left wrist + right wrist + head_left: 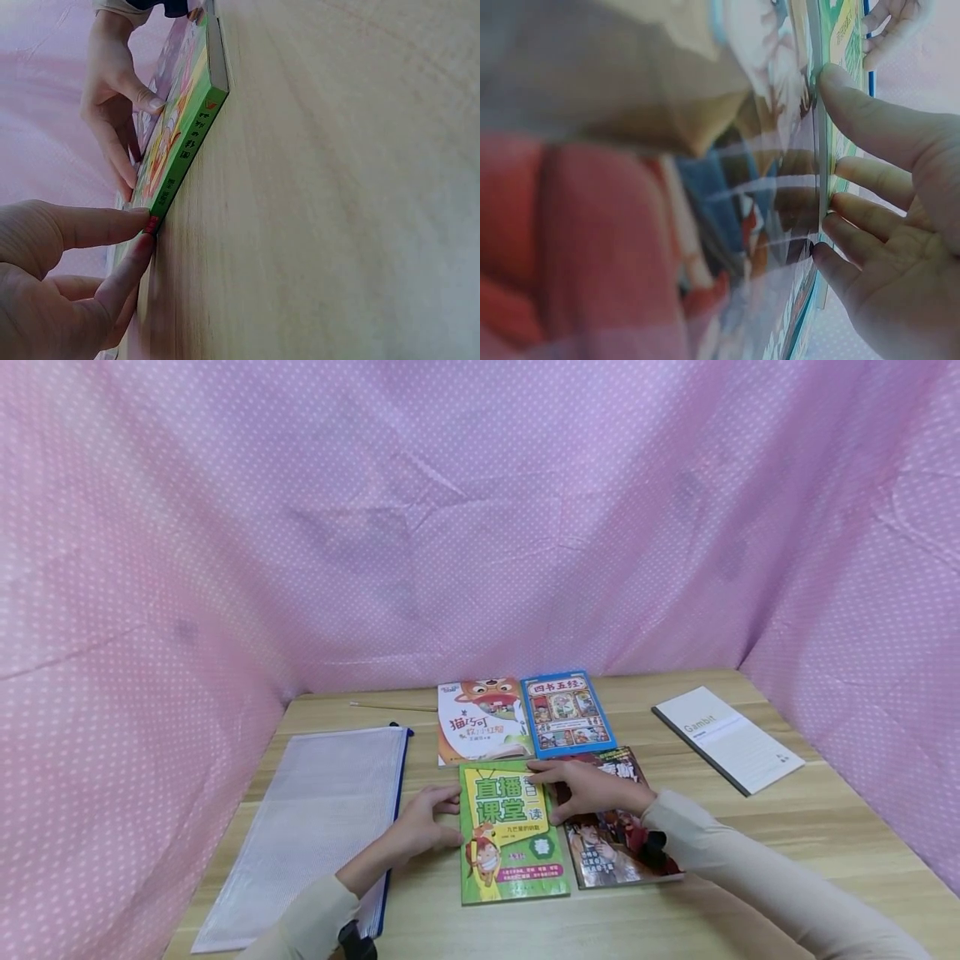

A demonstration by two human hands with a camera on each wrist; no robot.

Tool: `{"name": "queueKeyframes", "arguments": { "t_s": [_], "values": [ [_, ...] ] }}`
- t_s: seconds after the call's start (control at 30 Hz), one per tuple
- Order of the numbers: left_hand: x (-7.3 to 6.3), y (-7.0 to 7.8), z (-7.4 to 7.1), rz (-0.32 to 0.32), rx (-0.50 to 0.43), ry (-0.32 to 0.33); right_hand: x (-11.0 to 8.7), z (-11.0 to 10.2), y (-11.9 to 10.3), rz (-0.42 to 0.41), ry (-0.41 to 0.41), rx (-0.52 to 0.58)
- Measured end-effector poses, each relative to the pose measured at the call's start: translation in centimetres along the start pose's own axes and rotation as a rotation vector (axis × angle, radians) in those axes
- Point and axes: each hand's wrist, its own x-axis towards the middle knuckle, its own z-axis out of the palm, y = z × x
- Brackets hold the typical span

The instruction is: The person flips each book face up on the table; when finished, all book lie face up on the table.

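Note:
A green children's book (513, 860) with a yellow title panel lies flat on the table, between both hands. At its left edge is my left hand (422, 823); the left wrist view shows the thumb and a fingertip against the green spine (187, 146). My right hand (588, 785) touches the book's right edge, the thumb nearer me and the fingers toward the upper corner. In the right wrist view its fingers (870, 172) reach the edge fairly straight. Beneath the right wrist lies a dark comic book (611, 856), partly covered by hand and sleeve.
Behind stand a white cartoon-cover book (483, 727) and a blue-bordered book (566, 714), both lying flat. A pencil (393, 706) points left from them. On the left lies a mesh zip pouch (315, 810) with blue edging; at right, a white notebook (727, 739). Pink dotted cloth (480, 527) surrounds the table.

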Motion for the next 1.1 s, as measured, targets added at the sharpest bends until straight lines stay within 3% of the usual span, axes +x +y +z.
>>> {"name": "queueKeyframes", "arguments": {
  "t_s": [1.1],
  "values": [
    [0.1, -0.2, -0.1, 0.022, -0.001, 0.023, 0.2, 0.3, 1.1, 0.011, -0.010, 0.028]
  ]
}}
